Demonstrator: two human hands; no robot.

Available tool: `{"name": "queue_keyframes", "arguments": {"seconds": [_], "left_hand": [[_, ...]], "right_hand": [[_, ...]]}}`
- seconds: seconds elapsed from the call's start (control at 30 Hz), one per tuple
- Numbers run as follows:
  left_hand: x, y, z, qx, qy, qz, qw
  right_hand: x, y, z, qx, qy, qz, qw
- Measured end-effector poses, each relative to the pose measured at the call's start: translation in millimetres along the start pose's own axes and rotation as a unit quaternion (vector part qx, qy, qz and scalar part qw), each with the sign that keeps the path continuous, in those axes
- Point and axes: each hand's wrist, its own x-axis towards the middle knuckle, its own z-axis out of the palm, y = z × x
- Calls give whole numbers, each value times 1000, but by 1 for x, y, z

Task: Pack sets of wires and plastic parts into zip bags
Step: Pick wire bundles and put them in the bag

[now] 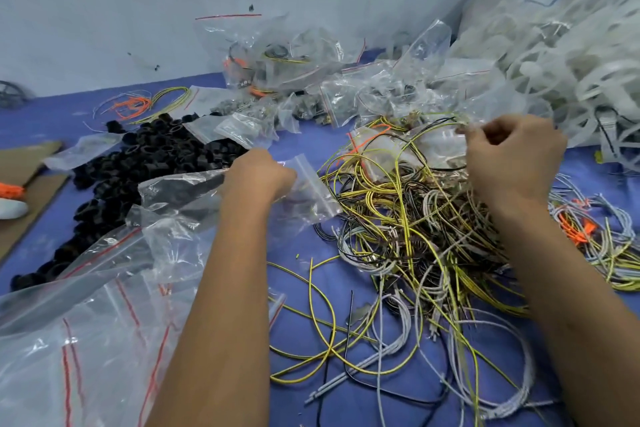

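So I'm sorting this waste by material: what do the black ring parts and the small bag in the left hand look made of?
Black ring parts: probably moulded plastic, matte. Small bag, held by the left hand: thin clear glossy plastic film, wrinkled.

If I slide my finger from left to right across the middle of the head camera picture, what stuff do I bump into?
Brown cardboard sheet → heap of black plastic rings → left hand holding a small clear zip bag → tangled pile of yellow, grey and black wires → right hand.

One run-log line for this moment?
left hand holds zip bag | right hand pinches wire above wire pile | wire not bagged
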Motion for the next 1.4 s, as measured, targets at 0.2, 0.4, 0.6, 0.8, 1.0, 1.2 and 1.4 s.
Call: {"name": "queue_keyframes", "arguments": {"seconds": [0.2, 0.4, 0.6, 0.8, 1.0, 1.2, 1.4], "left_hand": [[-6, 13, -4, -100, -71, 69, 990], [-22, 24, -12, -163, -176, 116, 964], [-25, 29, -18, -220, -173, 143, 949], [-27, 30, -16, -181, -192, 245, 933], [-36, 49, -19, -191, -171, 383, 888], [-37, 53, -17, -341, -141, 344, 864], [-31, 57, -18, -463, -93, 323, 820]], "right_hand": [[-9, -8, 3, -109, -31, -79, 990], [-36, -42, 2, -63, -205, -166, 963], [-48, -57, 2, -78, -309, -191, 928], [-45, -51, 4, -83, -315, -246, 913], [-34, -45, -3, 208, -344, -217, 889], [-23, -37, -4, 352, -308, -85, 880], [-20, -35, -3, 486, -298, -8, 821]]}}
